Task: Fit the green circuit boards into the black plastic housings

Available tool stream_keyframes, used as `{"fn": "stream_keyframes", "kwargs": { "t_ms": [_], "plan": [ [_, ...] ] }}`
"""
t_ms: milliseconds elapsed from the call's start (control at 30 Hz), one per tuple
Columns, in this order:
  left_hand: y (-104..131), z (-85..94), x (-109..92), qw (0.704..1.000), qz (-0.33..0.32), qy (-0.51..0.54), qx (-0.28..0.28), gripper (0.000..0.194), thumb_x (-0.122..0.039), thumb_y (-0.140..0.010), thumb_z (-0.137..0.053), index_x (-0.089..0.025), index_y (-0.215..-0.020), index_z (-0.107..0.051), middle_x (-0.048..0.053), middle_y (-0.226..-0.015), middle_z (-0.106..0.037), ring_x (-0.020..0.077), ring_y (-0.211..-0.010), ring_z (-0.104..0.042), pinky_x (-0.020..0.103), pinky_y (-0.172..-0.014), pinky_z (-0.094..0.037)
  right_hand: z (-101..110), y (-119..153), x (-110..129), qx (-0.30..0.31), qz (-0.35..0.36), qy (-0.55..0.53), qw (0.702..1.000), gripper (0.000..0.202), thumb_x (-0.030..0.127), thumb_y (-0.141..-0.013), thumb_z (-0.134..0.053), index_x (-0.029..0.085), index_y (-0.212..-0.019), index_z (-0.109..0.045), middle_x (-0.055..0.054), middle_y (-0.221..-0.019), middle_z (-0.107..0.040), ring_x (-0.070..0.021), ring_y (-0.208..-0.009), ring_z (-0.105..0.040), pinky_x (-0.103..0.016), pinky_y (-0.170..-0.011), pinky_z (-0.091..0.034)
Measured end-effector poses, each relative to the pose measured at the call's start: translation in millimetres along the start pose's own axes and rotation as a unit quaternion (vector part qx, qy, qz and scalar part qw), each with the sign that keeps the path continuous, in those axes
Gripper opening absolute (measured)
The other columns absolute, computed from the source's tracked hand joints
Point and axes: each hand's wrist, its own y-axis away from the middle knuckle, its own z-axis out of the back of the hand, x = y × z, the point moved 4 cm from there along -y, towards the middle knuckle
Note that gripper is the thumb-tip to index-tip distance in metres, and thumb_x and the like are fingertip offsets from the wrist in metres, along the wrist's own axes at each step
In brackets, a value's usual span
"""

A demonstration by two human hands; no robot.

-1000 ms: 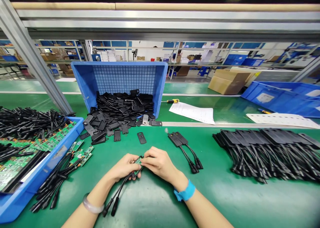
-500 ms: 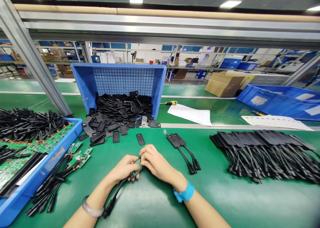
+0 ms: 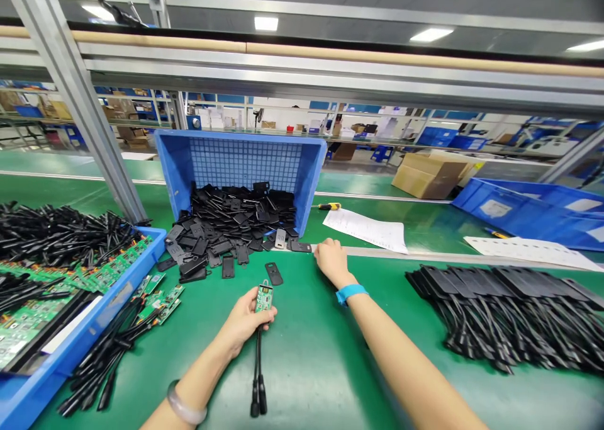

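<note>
My left hand (image 3: 249,316) grips a green circuit board (image 3: 264,296), with thumb and fingers at its lower sides. A small loop stands out at the board's top end, and two black cables (image 3: 258,386) hang down from it, ending in connectors. My right hand (image 3: 331,263) is reached forward onto the table, fingers curled down; whatever is in them is hidden. Just left of it lies a flat black cover (image 3: 301,247). Another black cover with an oblong hole (image 3: 273,273) rests beyond the held board.
A tipped blue crate (image 3: 240,137) spills black covers (image 3: 236,213). At left, a blue bin (image 3: 117,291) holds boards and cables, with more cabled boards (image 3: 127,329) beside it. Rows of cased units (image 3: 504,291) lie right. Behind are a screwdriver (image 3: 329,206) and paper sheet (image 3: 372,230).
My right hand has left the board and moved forward and right. My left hand now holds the board upright, cables hanging toward me. The two cased units are now hidden at my right arm.
</note>
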Motion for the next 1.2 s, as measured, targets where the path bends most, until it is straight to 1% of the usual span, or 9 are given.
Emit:
{"fn": "stream_keyframes", "kwargs": {
  "t_ms": [133, 233, 300, 433, 567, 733, 833, 1000, 1200],
  "plan": [
    [-4, 2.8, 3, 0.999, -0.02, 0.027, -0.021, 0.057, -0.025, -0.053, -0.081, -0.012, -0.103, -0.055, 0.004, -0.079, -0.066, 0.0113, -0.067, -0.058, 0.022, -0.06, -0.046, -14, 11, 54, 0.047, 0.098, -0.049, 0.993, 0.026, 0.038, -0.091, -0.051, 0.016, -0.089, -0.065, -0.006, -0.09, -0.065, -0.0156, -0.081, -0.062, -0.025, -0.073, -0.047],
    [-5, 4.4, 5, 0.999, -0.008, 0.027, -0.037, 0.057, -0.033, -0.056, -0.081, -0.012, -0.102, -0.054, 0.006, -0.083, -0.067, 0.0129, -0.069, -0.061, 0.024, -0.063, -0.049, -23, 27, 88, 0.066, 0.139, -0.069, 0.986, 0.028, 0.041, -0.085, -0.059, 0.015, -0.092, -0.066, -0.009, -0.092, -0.065, -0.019, -0.082, -0.063, -0.025, -0.07, -0.045],
    [-4, 5.2, 6, 0.999, 0.006, 0.024, -0.045, 0.061, -0.04, -0.06, -0.078, -0.013, -0.107, -0.05, 0.007, -0.085, -0.068, 0.0131, -0.066, -0.063, 0.026, -0.061, -0.051, -23, 37, 99, 0.069, 0.145, -0.076, 0.984, 0.021, 0.032, -0.084, -0.06, 0.012, -0.089, -0.066, -0.013, -0.092, -0.065, -0.022, -0.083, -0.063, -0.027, -0.071, -0.045],
    [-1, 3.7, 5, 0.999, 0.014, 0.026, -0.031, 0.066, -0.043, -0.061, -0.077, -0.014, -0.112, -0.047, 0.007, -0.085, -0.068, 0.0114, -0.059, -0.062, 0.026, -0.058, -0.052, -10, 52, 95, 0.066, 0.14, -0.116, 0.981, 0.02, 0.014, -0.087, -0.045, 0.011, -0.084, -0.065, -0.012, -0.08, -0.065, -0.0207, -0.076, -0.063, -0.029, -0.072, -0.045],
    [0, -0.5, 6, 0.999, 0.024, 0.04, 0.002, 0.065, -0.036, -0.057, -0.082, -0.012, -0.108, -0.051, 0.008, -0.083, -0.069, 0.0111, -0.06, -0.062, 0.025, -0.06, -0.052, 4, 71, 75, 0.044, 0.114, -0.253, 0.96, 0.028, 0.019, -0.09, -0.038, 0.015, -0.11, -0.056, -0.001, -0.074, -0.06, -0.013, -0.061, -0.057, -0.024, -0.062, -0.046],
    [-1, -6.5, 11, 0.997, 0.022, 0.056, 0.056, 0.062, -0.025, -0.051, -0.085, -0.01, -0.104, -0.057, 0.008, -0.084, -0.068, 0.0122, -0.065, -0.063, 0.026, -0.064, -0.051, -2, 101, 67, 0.062, 0.034, -0.579, 0.812, 0.036, 0.039, -0.084, -0.051, 0.016, -0.112, -0.052, 0.006, -0.058, -0.051, -0.0106, -0.048, -0.046, -0.022, -0.046, -0.037],
    [-1, -8.2, 14, 0.995, 0.013, 0.062, 0.081, 0.064, -0.017, -0.049, -0.085, -0.011, -0.107, -0.058, 0.008, -0.088, -0.068, 0.0139, -0.073, -0.063, 0.027, -0.07, -0.05, -9, 113, 74, 0.093, 0.014, -0.631, 0.77, 0.034, 0.043, -0.079, -0.059, 0.018, -0.101, -0.054, 0.005, -0.06, -0.053, -0.0115, -0.051, -0.051, -0.022, -0.047, -0.038],
    [-1, -9.0, 18, 0.994, 0.003, 0.048, 0.095, 0.066, -0.017, -0.05, -0.085, -0.012, -0.109, -0.057, 0.01, -0.094, -0.068, 0.0206, -0.093, -0.062, 0.029, -0.076, -0.05, -16, 117, 77, 0.09, 0.002, -0.641, 0.762, 0.031, 0.043, -0.077, -0.062, 0.02, -0.097, -0.055, 0.004, -0.068, -0.053, -0.0115, -0.053, -0.056, -0.022, -0.047, -0.042],
    [0, -12.3, 16, 0.996, -0.01, -0.025, 0.081, 0.053, -0.032, -0.063, -0.078, -0.012, -0.107, -0.057, 0.009, -0.089, -0.066, 0.0133, -0.065, -0.062, 0.025, -0.057, -0.049, -18, 118, 75, 0.089, -0.006, -0.635, 0.767, 0.036, 0.045, -0.077, -0.061, 0.02, -0.101, -0.053, 0.005, -0.065, -0.051, -0.0119, -0.054, -0.054, -0.023, -0.049, -0.042]
  ]
}}
